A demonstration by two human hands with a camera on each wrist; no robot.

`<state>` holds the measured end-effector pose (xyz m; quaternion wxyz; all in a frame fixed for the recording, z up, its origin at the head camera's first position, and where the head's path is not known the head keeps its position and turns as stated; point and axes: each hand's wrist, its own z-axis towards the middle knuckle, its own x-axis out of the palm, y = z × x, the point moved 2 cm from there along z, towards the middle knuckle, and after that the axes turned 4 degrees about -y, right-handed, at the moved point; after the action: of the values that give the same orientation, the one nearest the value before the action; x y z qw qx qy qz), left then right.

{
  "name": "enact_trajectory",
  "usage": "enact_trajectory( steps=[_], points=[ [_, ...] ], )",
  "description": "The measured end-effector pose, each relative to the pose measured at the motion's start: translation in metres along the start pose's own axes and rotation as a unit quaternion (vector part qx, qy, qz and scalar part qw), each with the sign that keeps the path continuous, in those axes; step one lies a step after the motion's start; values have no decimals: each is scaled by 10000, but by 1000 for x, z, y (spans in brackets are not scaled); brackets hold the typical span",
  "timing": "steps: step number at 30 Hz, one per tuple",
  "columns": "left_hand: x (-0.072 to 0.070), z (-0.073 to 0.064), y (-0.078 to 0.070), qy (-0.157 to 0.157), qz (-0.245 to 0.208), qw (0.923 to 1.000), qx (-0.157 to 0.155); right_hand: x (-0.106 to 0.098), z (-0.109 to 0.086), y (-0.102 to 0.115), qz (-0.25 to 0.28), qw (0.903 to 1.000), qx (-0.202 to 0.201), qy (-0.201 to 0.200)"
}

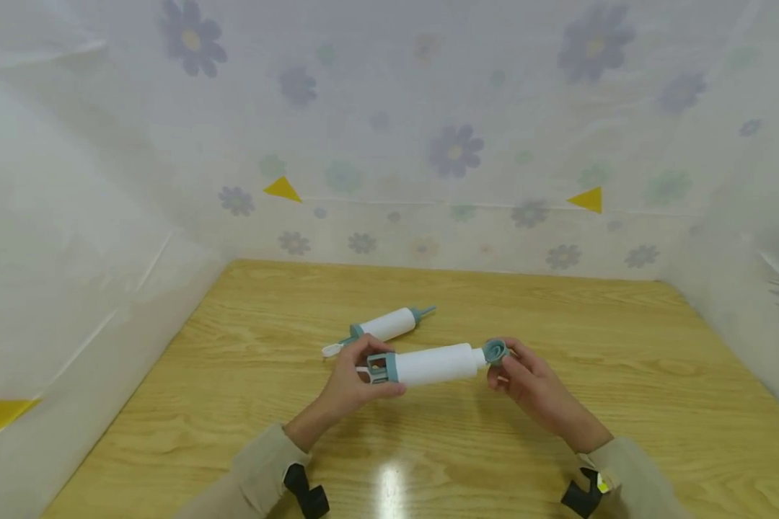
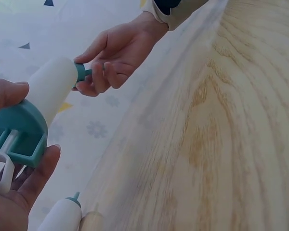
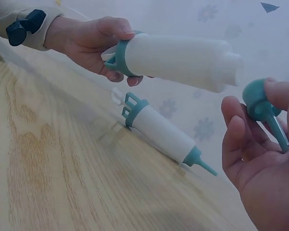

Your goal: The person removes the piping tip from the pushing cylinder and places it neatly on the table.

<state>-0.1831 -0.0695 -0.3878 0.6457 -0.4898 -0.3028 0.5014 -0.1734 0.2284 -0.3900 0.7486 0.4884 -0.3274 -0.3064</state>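
My left hand (image 1: 345,386) grips a piping syringe (image 1: 433,365) around its teal handle end, holding it sideways above the table. The thumb and fingers curl about the teal collar, and a white pull ring shows at the palm. At the other end, the narrow white neck (image 3: 232,69) is uncovered. My right hand (image 1: 537,389) pinches a teal nozzle cap (image 3: 256,98), its hollow side toward the neck and a small gap between them in the right wrist view. A second piping syringe (image 1: 389,324), with its nozzle on, lies on the table behind the left hand.
The wood-grain table (image 1: 234,404) is closed in at the back and sides by pale flower-print sheeting (image 1: 389,130). Yellow triangles (image 1: 587,200) mark the back sheet. A camera mount is strapped at each wrist.
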Motion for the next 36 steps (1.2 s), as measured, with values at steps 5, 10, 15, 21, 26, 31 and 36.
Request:
enact_trajectory(
  steps=[5, 10, 15, 21, 26, 31, 36],
  points=[
    [0, 0, 7, 63, 307, 9993, -214, -3, -1, 1, 149, 9997, -199, 28],
    [-1, -1, 17, 158, 695, 9958, -567, -3, -2, 0, 365, 9990, -213, 127],
    [-3, -1, 25, 219, 806, 9935, -779, -1, -2, 0, 490, 9985, -216, 149],
    [-7, 0, 28, 131, 962, 9917, -848, 3, 1, -1, 663, 9974, -142, 228],
    [-3, -1, 31, 244, 1001, 9917, -766, 5, 0, 0, 879, 9954, -185, 338],
    [0, -2, 35, 290, 1045, 9921, -629, 5, -2, 0, 950, 9946, -178, 379],
    [1, -1, 37, 227, 1082, 9919, -626, 4, -3, 0, 898, 9949, -228, 409]
  ],
)
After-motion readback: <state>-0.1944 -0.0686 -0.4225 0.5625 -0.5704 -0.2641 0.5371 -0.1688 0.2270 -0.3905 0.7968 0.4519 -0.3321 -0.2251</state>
